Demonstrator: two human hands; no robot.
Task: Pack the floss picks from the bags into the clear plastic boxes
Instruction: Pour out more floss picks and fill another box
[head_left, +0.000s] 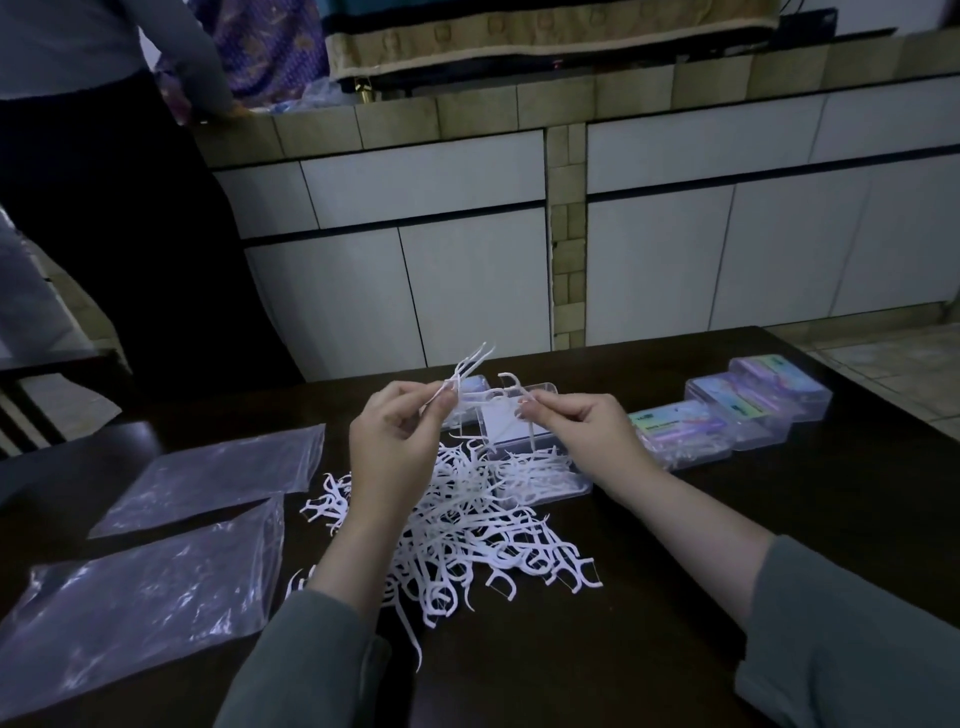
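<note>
A loose pile of white floss picks (467, 540) lies on the dark table (675, 545) in front of me. Behind it stands an open clear plastic box (540, 473) with several picks inside and its lid raised. My left hand (400, 447) pinches a small bunch of floss picks (470, 366) above the pile. My right hand (576, 423) pinches a single floss pick (511, 382) just over the open box. Two flat empty clear bags (208, 478) (140, 608) lie at the left.
Three closed, filled clear boxes (727, 415) with coloured labels stand in a row at the right of the table. Another person in dark clothes (104, 182) stands at the far left by a tiled counter. White cabinets (467, 249) run behind the table.
</note>
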